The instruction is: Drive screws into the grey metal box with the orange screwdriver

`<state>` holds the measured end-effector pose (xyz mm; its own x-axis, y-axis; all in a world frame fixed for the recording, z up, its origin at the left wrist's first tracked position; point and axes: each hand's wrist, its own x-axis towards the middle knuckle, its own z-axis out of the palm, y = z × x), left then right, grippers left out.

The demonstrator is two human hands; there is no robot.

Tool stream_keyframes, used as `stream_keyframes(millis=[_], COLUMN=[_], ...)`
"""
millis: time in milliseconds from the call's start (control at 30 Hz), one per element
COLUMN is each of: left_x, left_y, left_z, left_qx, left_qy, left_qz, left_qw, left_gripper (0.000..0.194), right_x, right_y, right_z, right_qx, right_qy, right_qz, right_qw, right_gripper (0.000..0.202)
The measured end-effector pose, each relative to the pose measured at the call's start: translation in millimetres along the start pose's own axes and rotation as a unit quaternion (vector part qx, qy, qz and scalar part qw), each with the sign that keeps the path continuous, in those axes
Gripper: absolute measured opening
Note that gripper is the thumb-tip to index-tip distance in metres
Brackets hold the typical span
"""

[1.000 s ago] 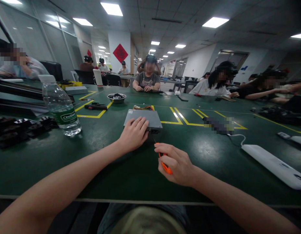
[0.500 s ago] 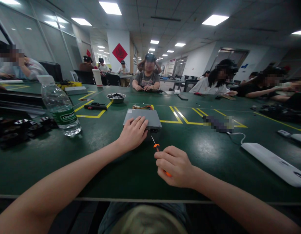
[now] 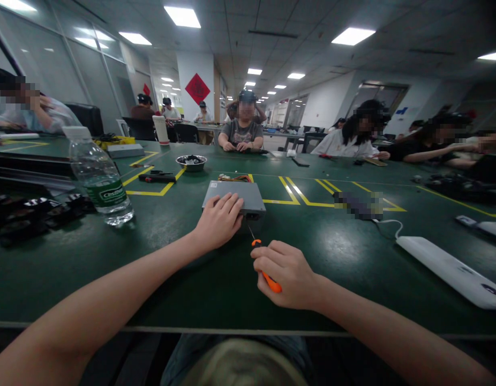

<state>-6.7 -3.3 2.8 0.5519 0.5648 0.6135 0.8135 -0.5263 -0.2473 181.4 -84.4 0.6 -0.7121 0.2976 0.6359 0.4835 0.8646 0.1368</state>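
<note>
Fingers of the left hand [image 3: 218, 222] lie flat, slightly parted, on a grey rectangular metal box [image 3: 250, 197], hiding its near left part; coloured wires [image 3: 238, 178] show at its far edge. The right hand [image 3: 287, 276] has its fingers wrapped around an orange-and-black screwdriver [image 3: 271, 282], its shaft pointing at the box's near side; whether the tip touches, I cannot tell. On the dark green bench [image 3: 183, 300], a clear plastic bottle [image 3: 105, 187] stands left, a round metal bowl [image 3: 192, 167] farther off, a long white device [image 3: 449, 271] right.
</note>
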Motion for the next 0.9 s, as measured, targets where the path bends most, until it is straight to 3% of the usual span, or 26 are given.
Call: stream_keyframes(millis=[133,267,333,567,700,900], left_x=[-0.4,-0.3,-0.2,-0.4,-0.5,-0.4], left_y=[-0.8,-1.2,-1.1,-0.2,-0.3,0.1], left_z=[1.1,0.1,-0.9,-1.9,-1.1,-0.8], left_qx=[-0.004,-0.005,-0.009,-0.020,-0.014,-0.014], left_qy=[0.004,0.001,0.000,-0.004,-0.006,0.000], left_qz=[-0.001,0.000,0.000,-0.006,-0.004,-0.010], left_qw=[1.000,1.000,1.000,1.000,1.000,1.000], left_gripper=[0.039,0.039,0.039,0.040,0.040,0.039], right_x=[2.9,-0.3,-2.4,2.3,4.7,0.8], right_y=[2.4,3.9,3.2,0.7,0.8,-1.1], right_z=[-2.9,-2.0,0.6,0.2,-1.4,2.5], right_qx=[0.022,0.055,0.075,0.053,0.025,0.051], right_qy=[-0.021,0.023,0.043,-0.012,-0.030,-0.027], right_qz=[-0.004,0.061,0.086,-0.005,-0.023,0.010], right_qw=[1.000,0.996,0.993,0.999,0.999,0.998], right_gripper=[0.005,0.026,0.025,0.001,0.016,0.010])
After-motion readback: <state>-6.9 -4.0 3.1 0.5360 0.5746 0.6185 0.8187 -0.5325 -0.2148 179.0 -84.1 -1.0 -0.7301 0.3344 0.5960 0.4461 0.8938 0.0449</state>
